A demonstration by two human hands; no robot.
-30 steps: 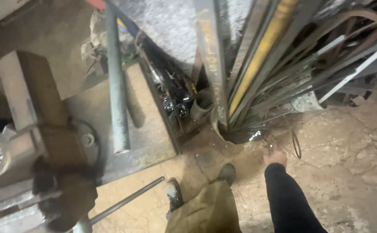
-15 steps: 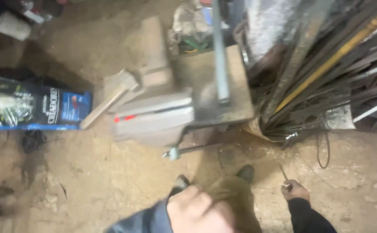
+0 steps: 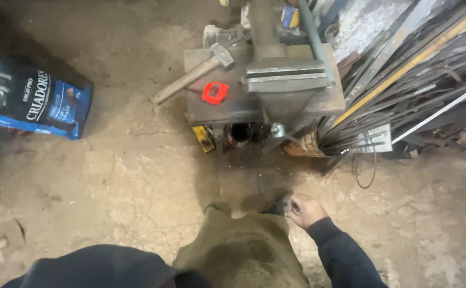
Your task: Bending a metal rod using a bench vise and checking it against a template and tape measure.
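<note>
Hammer with a pale wooden handle lies across the left part of a small steel table, its metal head toward one o'clock and its handle running off the table's edge toward eight o'clock. Just beside it, at about four o'clock from the handle, a red tape measure sits on the table top. A heavy grey bench vise takes up the table's right half, and a grey pipe runs from it toward twelve o'clock. Under the table a yellow tool and a dark round can show.

The right hand hangs low at about five o'clock from the table, well apart from it, above the concrete floor. Its fingers are curled loosely inward; whether they grip anything cannot be told. A dark sleeve covers the arm. The left hand is out of sight; only a dark sleeve bulk fills the lower left corner.

Olive trousers and a shoe tip appear at six o'clock. A bundle of long metal bars and rods leans at three o'clock from the table. A blue and black printed bag lies on the floor at nine o'clock.
</note>
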